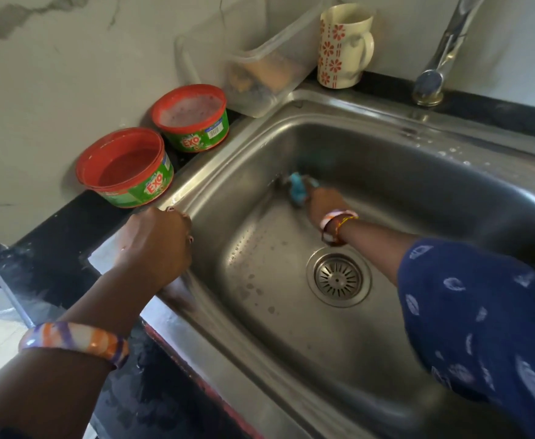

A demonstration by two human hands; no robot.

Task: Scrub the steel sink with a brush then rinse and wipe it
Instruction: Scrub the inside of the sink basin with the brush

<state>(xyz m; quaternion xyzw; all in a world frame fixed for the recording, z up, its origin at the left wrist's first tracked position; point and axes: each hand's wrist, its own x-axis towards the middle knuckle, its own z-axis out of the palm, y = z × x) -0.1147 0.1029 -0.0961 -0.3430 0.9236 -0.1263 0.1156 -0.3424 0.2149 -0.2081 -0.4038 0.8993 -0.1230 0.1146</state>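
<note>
My right hand [321, 205] grips a blurred blue scrub brush [297, 188], pressing it against the far-left wall of the steel sink [386, 172]. My left hand [155, 242] rests, fingers curled, on the sink's left rim, beside two Exo dish-soap tubs [126, 167].

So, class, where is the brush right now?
In the head view, the brush is inside the sink, in its far left corner, held by the right hand.

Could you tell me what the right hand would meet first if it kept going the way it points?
Probably the sink's far-left inner wall: the right hand holds the brush right against it, though blur hides actual contact.
</note>
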